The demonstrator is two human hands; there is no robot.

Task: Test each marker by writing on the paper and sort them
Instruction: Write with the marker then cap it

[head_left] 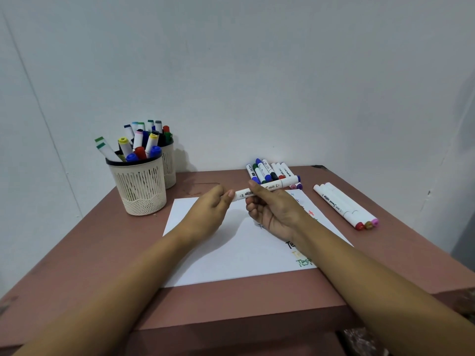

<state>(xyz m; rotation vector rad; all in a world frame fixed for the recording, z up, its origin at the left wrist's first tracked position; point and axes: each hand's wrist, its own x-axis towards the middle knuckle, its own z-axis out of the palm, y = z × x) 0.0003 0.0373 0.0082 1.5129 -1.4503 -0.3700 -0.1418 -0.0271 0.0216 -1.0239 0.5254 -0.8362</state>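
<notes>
Left hand, right hand grip cylindrical marker (smooth white plastic).

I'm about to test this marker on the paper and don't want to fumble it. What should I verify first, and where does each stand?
1. Marker held in the right hand: ok.
2. Left hand gripping the marker's cap end: cannot tell; its thumb is at the end.
3. Cap off: not ok, no tip shows.
4. Blank space on the paper: ok, left half unmarked.
5. Sorted pile and row of three lie apart: ok.
</notes>
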